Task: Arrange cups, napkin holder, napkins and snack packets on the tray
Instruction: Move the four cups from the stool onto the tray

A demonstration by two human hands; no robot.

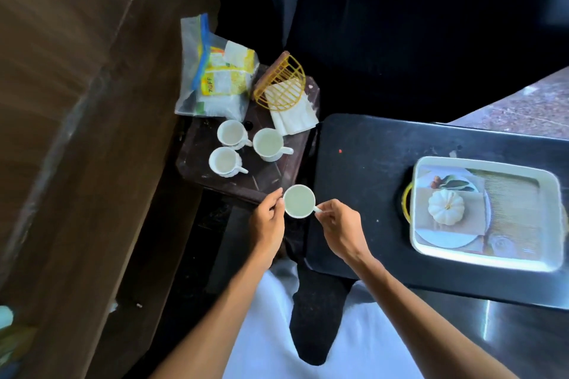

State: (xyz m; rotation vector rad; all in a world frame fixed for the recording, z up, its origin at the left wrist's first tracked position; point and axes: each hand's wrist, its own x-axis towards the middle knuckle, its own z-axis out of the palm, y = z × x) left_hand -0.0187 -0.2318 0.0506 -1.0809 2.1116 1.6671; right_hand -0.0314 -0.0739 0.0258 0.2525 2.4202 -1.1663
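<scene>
One white cup (299, 201) is held upright in the air, clear of both surfaces; three more white cups (267, 143) stand upright, close together on the small dark stool, handles to the right. Behind them a yellow wire napkin holder (281, 86) lies tipped over white napkins (295, 116); snack packets (222, 80) sit in a clear bag; the printed cream tray (551, 194) lies flat on the black table

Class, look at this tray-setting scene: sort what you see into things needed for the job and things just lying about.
Needed for the job:
held cup
three cups on the stool
napkin holder
napkins
bag of snack packets
tray

Just lying about:
small wooden stool
black table
small black object beside the cups
</scene>
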